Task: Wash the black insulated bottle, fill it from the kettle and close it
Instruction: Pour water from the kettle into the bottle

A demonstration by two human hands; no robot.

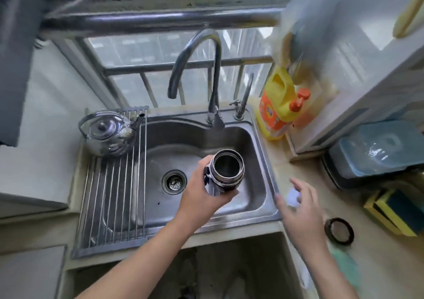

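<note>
My left hand [202,195] grips the black insulated bottle [226,169] upright over the steel sink [259,142]; its steel mouth is uncovered and faces up. My right hand [300,209] hovers above the counter at the sink's right rim, fingers spread, blurred, with a small pale lilac object [293,197] under the fingers; whether it holds that object is unclear. A round black ring with a mesh, a strainer or lid part [339,230], lies on the counter to the right. The steel kettle [107,134] stands on the roll-up rack [110,197] left of the sink.
The curved tap [197,69] arches over the sink with no water running. A yellow detergent jug [278,106] stands at the sink's back right corner. A blue-lidded box [376,152] and yellow-green sponges [394,209] sit on the right counter. The drain [173,181] is left of the bottle.
</note>
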